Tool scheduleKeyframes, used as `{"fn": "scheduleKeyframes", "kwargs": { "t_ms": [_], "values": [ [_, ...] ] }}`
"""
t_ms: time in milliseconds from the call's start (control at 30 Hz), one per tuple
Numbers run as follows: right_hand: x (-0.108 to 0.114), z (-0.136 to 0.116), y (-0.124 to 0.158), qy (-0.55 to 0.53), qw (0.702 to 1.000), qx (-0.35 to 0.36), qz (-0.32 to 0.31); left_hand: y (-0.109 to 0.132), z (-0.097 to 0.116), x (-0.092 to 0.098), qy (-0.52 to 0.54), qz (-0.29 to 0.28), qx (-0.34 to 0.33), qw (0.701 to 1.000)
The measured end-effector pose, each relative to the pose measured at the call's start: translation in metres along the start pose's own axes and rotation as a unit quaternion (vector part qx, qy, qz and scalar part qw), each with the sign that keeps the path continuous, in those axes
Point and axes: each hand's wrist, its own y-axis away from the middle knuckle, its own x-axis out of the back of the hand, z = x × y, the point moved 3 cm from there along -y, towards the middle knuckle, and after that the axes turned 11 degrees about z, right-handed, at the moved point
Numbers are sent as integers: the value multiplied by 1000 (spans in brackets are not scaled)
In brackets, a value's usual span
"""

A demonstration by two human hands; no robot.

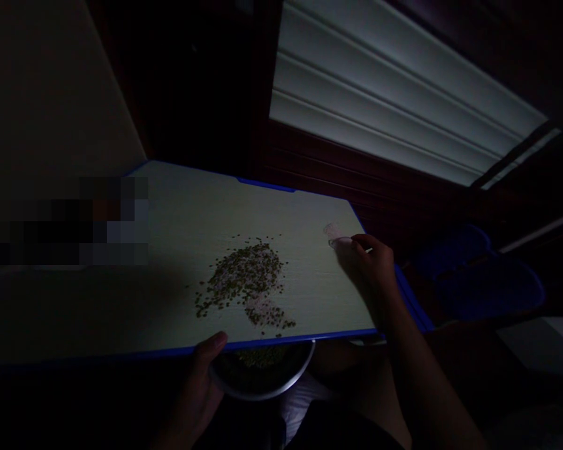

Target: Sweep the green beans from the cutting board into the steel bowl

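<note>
My right hand is over the right part of the pale tabletop. Its thumb and fingers pinch a small, pale, thin-edged thing, too dark to name. Beside that thing lies a small patch of pale grains. A loose pile of dark seeds mixed with pale grains spreads over the middle of the table. My left hand is at the near edge, thumb up, against the left side of a metal bowl; its other fingers are mostly hidden. Greenish bits show inside the bowl, partly under the table edge.
Blue trim runs along the table's edges. At the right stand blue chairs or stools. Pale slatted shutters are set in a dark wall beyond. A blurred-out block covers the left end of the table. The room is very dim.
</note>
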Motion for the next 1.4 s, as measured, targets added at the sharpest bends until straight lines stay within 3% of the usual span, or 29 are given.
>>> {"fn": "scheduleKeyframes", "kwargs": {
  "t_ms": [300, 500, 767, 867, 1067, 1133, 1400],
  "values": [
    [-9, 8, -3, -27, 1000, 5, 15, 1, 0, -2, 6, 14, -16, 1000],
    [-17, 0, -27, -16, 1000, -6, 20, 2, 0, -3, -11, -3, -10, 1000],
    [-77, -49, -68, 13, 999, -21, -22, 0, -1, 1, -9, 13, 16, 1000],
    [-85, -55, -66, 26, 999, -30, -16, 2, -4, 2, -5, -1, 32, 999],
    [-55, -43, -53, 40, 999, -36, 2, 0, -8, 7, 11, 4, 23, 1000],
    [-56, -47, -50, 26, 999, -13, -13, -2, -8, 8, 4, -2, 30, 1000],
    [-116, -102, -26, -60, 987, 112, -103, 3, -7, 3, -2, -14, 20, 1000]
  ]
}}
